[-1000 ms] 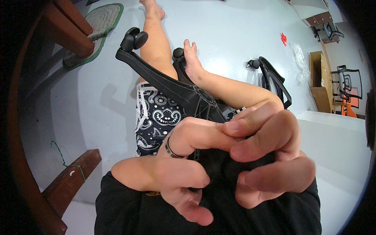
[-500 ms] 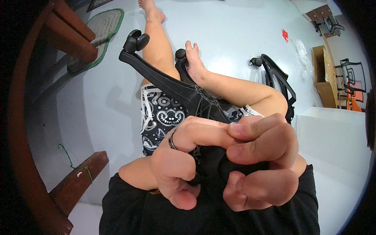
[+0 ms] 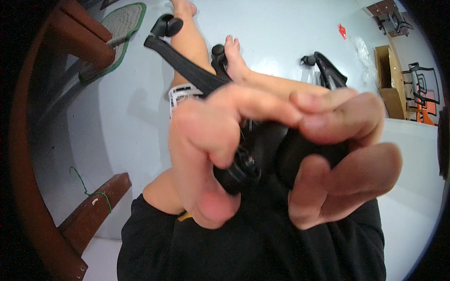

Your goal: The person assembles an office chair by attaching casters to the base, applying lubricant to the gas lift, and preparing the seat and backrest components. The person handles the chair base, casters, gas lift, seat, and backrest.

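Across my lap lies a black star-shaped chair base (image 3: 183, 65), its legs reaching away from me. Its far leg ends in a black caster (image 3: 166, 25), and another caster (image 3: 219, 52) sits beside my foot. Close to the camera, my left hand (image 3: 201, 136) curls its thumb and fingers around a dark caster part (image 3: 237, 173). My right hand (image 3: 351, 140) wraps a rounded black caster wheel (image 3: 300, 152) just right of it. My left index fingertip meets the right fingertips above these parts. The hands hide most of the joint between them.
A brown wooden frame (image 3: 96, 201) with a green wire stands at the left, near a green-edged mat (image 3: 124, 23). Right of my legs lies a black chair part (image 3: 330, 70). Farther right are a cardboard box (image 3: 391, 84), clear plastic (image 3: 363, 58) and a red scrap (image 3: 342, 31).
Both hands have risen toward the camera and moved slightly apart, with the caster parts lifted between them. The chair base has shifted a little upward in view.
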### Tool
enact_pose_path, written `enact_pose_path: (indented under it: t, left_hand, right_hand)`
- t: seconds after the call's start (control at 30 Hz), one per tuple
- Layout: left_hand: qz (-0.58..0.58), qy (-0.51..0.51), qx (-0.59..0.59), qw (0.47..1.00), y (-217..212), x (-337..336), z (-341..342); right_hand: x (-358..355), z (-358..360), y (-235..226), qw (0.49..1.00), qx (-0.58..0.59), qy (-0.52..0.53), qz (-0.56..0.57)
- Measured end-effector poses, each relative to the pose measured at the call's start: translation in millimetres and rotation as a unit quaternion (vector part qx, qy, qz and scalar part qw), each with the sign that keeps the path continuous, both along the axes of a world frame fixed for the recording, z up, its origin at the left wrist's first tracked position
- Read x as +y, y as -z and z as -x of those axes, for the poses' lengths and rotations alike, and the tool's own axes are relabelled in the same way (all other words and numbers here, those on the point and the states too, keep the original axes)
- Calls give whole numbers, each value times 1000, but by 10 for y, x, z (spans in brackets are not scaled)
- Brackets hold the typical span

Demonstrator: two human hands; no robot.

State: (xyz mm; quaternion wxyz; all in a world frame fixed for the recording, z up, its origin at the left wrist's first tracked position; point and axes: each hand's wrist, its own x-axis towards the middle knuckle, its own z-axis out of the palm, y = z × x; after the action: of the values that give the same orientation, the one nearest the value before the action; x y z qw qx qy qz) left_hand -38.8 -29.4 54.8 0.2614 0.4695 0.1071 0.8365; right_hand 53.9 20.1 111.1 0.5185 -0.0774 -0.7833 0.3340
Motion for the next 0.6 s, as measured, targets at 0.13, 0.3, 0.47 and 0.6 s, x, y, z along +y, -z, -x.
enact_pose_path:
  t: [0.13,0.3,0.47,0.6]
  left_hand:
    - [-27,5,-1,1000,43,-6,94]
    - [8,-7,-14,1000,-78,3,60]
    - [69,-80,156,982,-105,64,74]
    - [89,-76,100,988,-75,90,4]
  right_hand:
    - [155,-32,-59,989,-70,-98,-91]
    - [296,-116,-200,974,-137,-179,-13]
    - [345,-398,266,925,147,-131,326]
    - [422,-590,439,938,10,-203,281]
